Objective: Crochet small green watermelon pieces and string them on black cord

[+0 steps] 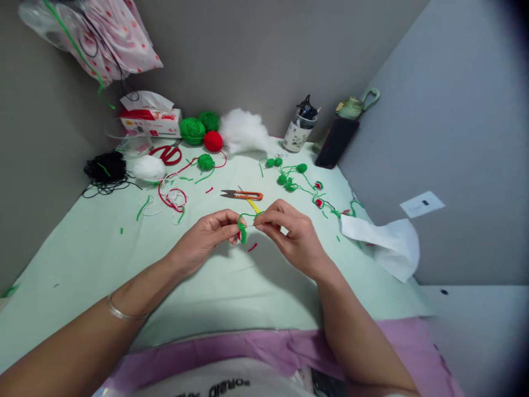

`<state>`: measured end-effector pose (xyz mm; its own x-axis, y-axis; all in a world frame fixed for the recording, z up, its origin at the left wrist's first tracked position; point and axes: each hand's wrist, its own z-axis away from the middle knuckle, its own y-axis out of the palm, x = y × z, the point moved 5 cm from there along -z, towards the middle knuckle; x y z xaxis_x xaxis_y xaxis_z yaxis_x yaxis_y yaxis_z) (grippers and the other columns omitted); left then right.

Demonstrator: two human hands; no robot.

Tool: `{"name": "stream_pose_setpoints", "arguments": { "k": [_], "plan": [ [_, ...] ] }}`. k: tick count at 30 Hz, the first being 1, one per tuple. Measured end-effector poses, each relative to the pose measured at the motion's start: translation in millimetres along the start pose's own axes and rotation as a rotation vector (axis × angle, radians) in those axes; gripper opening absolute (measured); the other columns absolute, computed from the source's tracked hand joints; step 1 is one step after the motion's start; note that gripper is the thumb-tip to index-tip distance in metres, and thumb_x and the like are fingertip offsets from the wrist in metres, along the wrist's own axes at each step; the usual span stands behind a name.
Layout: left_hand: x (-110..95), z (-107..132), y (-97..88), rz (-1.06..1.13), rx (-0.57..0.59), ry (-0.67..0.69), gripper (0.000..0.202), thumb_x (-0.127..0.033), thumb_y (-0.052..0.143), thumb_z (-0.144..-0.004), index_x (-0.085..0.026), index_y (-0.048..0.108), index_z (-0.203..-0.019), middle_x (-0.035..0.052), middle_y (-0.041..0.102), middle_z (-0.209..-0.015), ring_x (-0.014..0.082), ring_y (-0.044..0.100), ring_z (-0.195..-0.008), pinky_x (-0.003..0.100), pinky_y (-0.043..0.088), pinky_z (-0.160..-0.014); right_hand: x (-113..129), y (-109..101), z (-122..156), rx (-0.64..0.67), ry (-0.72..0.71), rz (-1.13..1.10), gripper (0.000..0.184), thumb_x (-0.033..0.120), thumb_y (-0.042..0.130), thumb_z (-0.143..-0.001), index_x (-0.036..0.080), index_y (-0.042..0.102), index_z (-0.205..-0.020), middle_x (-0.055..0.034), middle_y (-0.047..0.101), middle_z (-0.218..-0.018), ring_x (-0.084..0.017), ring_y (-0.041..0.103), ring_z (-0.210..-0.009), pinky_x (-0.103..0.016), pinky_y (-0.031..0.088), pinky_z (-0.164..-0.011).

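My left hand (209, 236) pinches a small green crochet piece (242, 232) with a bit of red on it, held just above the pale green tablecloth (103, 242). My right hand (289, 229) is closed in a pinch on the green yarn strand (247, 216) coming off that piece. A yellow crochet hook (253, 205) pokes out between the two hands; which hand holds it I cannot tell. Orange thread snips (243, 194) lie on the cloth just beyond my fingers.
Green and red yarn balls (193, 130), white stuffing (243, 131), red scissors (167, 155), a tissue box (151, 121) and black yarn (105, 165) sit at the back. Several small green crochet pieces (289, 179) lie right of centre. A cup of tools (300, 131) and a white tissue (384, 240) stand right.
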<state>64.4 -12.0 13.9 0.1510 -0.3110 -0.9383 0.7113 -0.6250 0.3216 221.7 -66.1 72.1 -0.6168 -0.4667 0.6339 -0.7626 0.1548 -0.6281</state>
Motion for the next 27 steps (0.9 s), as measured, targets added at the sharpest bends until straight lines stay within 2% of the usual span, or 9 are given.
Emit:
{"name": "stream_pose_setpoints", "arguments": {
  "k": [4,8,11,14,17,19,22,25,27],
  "plan": [
    [1,1,2.1,-0.017,0.016,0.01,0.013,-0.031,0.067,-0.087,-0.019,0.066,-0.093,-0.002,0.06,-0.082,0.0101,0.052,-0.071,0.023,0.041,-0.069,1,6,0,0.013,0.026,-0.061,0.013,0.014,0.059,-0.093,0.021,0.069,-0.094,-0.0017,0.057,-0.081,-0.012,0.053,-0.072,-0.025,0.042,-0.063],
    [2,0,3.4,-0.038,0.008,0.034,0.015,-0.034,0.064,-0.09,-0.02,0.063,-0.097,-0.0023,0.061,-0.08,0.0095,0.05,-0.064,0.023,0.039,-0.066,-6,11,-1,-0.008,0.13,-0.018,0.007,0.019,0.062,-0.092,0.02,0.068,-0.089,-0.0012,0.059,-0.079,-0.011,0.053,-0.066,-0.025,0.042,-0.061],
    [3,0,2.6,-0.076,-0.016,0.042,0.017,-0.035,0.064,-0.09,-0.019,0.061,-0.095,-0.0026,0.06,-0.077,0.0097,0.049,-0.063,0.023,0.039,-0.065,-12,16,1,-0.009,0.177,-0.015,0.002,0.02,0.063,-0.091,0.021,0.065,-0.092,-0.0015,0.064,-0.083,-0.012,0.058,-0.069,-0.025,0.046,-0.064],
    [3,-1,-0.2,-0.137,-0.051,0.054,0.016,-0.033,0.065,-0.089,-0.018,0.06,-0.09,-0.0036,0.057,-0.074,0.0097,0.05,-0.064,0.023,0.039,-0.066,-10,24,4,0.03,0.131,-0.07,0.014,0.019,0.055,-0.095,0.022,0.059,-0.108,-0.0028,0.067,-0.09,-0.013,0.063,-0.076,-0.025,0.05,-0.07],
    [4,-1,-2.7,-0.174,-0.078,0.067,0.015,-0.032,0.065,-0.088,-0.018,0.059,-0.085,-0.0045,0.055,-0.071,0.0096,0.049,-0.064,0.023,0.039,-0.065,-2,30,6,0.063,0.021,0.011,0.02,0.021,0.048,-0.099,0.022,0.054,-0.118,-0.0056,0.068,-0.097,-0.014,0.064,-0.081,-0.026,0.051,-0.072],
    [6,-2,-3.1,-0.189,-0.089,0.056,0.015,-0.031,0.065,-0.088,-0.018,0.059,-0.085,-0.0047,0.053,-0.07,0.0098,0.048,-0.064,0.023,0.039,-0.065,2,32,7,0.07,-0.05,0.13,0.018,0.02,0.046,-0.1,0.021,0.057,-0.114,-0.0062,0.069,-0.093,-0.014,0.063,-0.078,-0.025,0.05,-0.069],
    [7,-2,-1.3,-0.206,-0.084,0.036,0.017,-0.032,0.066,-0.086,-0.017,0.058,-0.084,-0.0045,0.051,-0.069,0.01,0.047,-0.064,0.023,0.039,-0.063,5,32,7,0.061,-0.085,0.224,0.018,0.018,0.047,-0.099,0.02,0.064,-0.105,-0.0062,0.068,-0.091,-0.012,0.062,-0.073,-0.024,0.046,-0.063],
    [3,0,1.7,-0.19,-0.053,0.042,0.018,-0.034,0.067,-0.084,-0.017,0.06,-0.087,-0.0032,0.053,-0.073,0.0102,0.048,-0.065,0.023,0.04,-0.062,7,21,5,-0.06,-0.071,0.087,0.017,0.017,0.051,-0.098,0.021,0.067,-0.101,-0.0093,0.066,-0.108,-0.012,0.063,-0.075,-0.025,0.048,-0.061],
    [0,1,3.1,-0.167,-0.032,0.039,0.018,-0.034,0.068,-0.084,-0.018,0.06,-0.089,-0.0023,0.055,-0.076,0.0104,0.049,-0.065,0.023,0.041,-0.062,9,14,4,-0.138,-0.07,-0.049,0.016,0.016,0.054,-0.096,0.022,0.068,-0.099,-0.0091,0.066,-0.109,-0.014,0.064,-0.081,-0.026,0.05,-0.062]
  ]
}}
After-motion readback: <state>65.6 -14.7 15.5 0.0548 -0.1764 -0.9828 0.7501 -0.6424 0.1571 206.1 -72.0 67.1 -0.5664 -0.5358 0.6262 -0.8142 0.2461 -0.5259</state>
